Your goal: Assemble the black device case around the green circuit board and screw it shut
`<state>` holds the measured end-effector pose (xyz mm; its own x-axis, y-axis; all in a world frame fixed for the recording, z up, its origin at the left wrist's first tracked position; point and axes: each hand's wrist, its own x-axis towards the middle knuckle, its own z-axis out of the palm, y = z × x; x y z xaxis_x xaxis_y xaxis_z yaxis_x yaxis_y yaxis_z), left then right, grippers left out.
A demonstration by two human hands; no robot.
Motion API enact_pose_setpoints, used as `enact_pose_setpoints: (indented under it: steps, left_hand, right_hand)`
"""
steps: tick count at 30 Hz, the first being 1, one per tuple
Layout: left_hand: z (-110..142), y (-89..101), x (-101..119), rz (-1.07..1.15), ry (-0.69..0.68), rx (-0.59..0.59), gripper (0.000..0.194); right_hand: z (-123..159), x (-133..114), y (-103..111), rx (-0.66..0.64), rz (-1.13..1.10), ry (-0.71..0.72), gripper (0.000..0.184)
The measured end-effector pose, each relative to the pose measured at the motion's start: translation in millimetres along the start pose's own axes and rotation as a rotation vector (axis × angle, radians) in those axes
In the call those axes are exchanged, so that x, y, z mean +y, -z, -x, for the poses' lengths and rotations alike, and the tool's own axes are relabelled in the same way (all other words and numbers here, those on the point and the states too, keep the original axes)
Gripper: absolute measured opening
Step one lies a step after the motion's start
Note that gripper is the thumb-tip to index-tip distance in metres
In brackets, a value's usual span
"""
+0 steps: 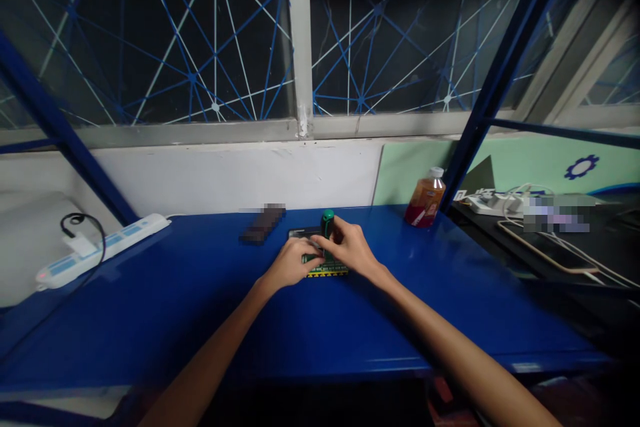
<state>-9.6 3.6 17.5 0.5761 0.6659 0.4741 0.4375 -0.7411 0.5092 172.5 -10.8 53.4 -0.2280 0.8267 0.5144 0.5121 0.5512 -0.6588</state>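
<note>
My right hand [353, 247] is closed around the handle of a screwdriver [328, 217], dark with a green top. It stands upright over a green circuit board [327, 272] with a yellow lower edge. On the left side of the board, the bent fingers of my left hand [291, 263] grip it near the screwdriver's lower end. The screwdriver's tip and much of the board are hidden by my fingers. Just behind my left hand lies a flat dark object [299, 232], partly covered.
A blue table [200, 320] holds a white power strip [105, 250] at left, a blurred-out dark item [263, 223] at the back and a drink bottle [425, 199] at back right. Beyond its right side, a phone [545, 247] and cables lie on a black surface.
</note>
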Motion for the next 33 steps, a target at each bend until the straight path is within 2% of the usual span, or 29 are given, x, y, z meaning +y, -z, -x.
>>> enact_pose_setpoints:
  steps: [16, 22, 33]
  left_hand:
    - [-0.6, 1.4, 4.6, 0.040, 0.050, -0.013, 0.015]
    - [-1.3, 2.0, 3.8, 0.044, 0.051, 0.001, 0.013]
    - [-1.4, 0.3, 2.1, 0.027, 0.020, 0.044, 0.013]
  right_hand:
    - [0.4, 1.8, 3.3, -0.070, -0.021, 0.051, 0.030]
    - [0.3, 0.9, 5.6, -0.133, -0.123, 0.044, 0.027]
    - [2.8, 2.4, 2.9, -0.127, -0.142, 0.021, 0.026]
